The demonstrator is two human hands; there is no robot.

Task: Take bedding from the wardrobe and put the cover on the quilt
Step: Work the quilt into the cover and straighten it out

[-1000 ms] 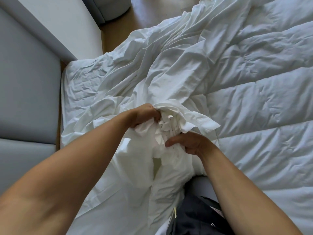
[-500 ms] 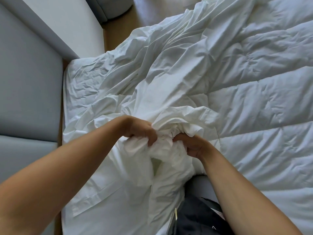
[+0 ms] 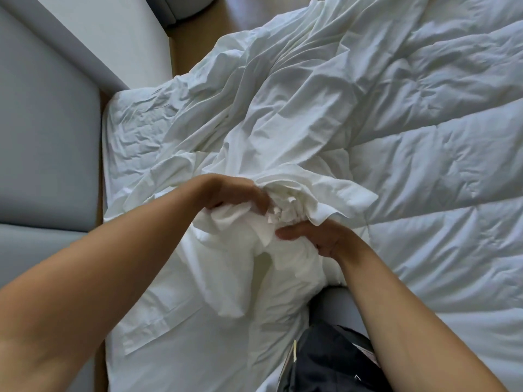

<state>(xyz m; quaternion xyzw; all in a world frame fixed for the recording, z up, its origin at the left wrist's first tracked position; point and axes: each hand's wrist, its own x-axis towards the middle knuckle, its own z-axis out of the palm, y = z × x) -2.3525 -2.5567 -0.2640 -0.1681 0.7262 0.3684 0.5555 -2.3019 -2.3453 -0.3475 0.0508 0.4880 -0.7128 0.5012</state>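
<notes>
A white quilt cover [image 3: 271, 103] lies crumpled across the middle of the bed, running from the far edge down to me. A puffy white stitched quilt [image 3: 441, 171] covers the right side of the bed. Both hands meet at a bunched wad of the cover's fabric near the centre. My left hand [image 3: 235, 193] grips the bunch from the left, fingers curled into it. My right hand [image 3: 317, 236] holds the same bunch from below on the right, with a flap of cover draped over its fingers.
A grey padded headboard [image 3: 48, 154] stands at the left, with a white ledge [image 3: 113, 38] above it. Wooden floor [image 3: 203, 32] shows beyond the bed's far edge. My dark clothing [image 3: 331, 360] is at the bottom centre, against the bed.
Both hands keep gathering the cover. The bunch between them has been worked along, with a flap of fabric now hanging over the right hand. The hands stay close together.
</notes>
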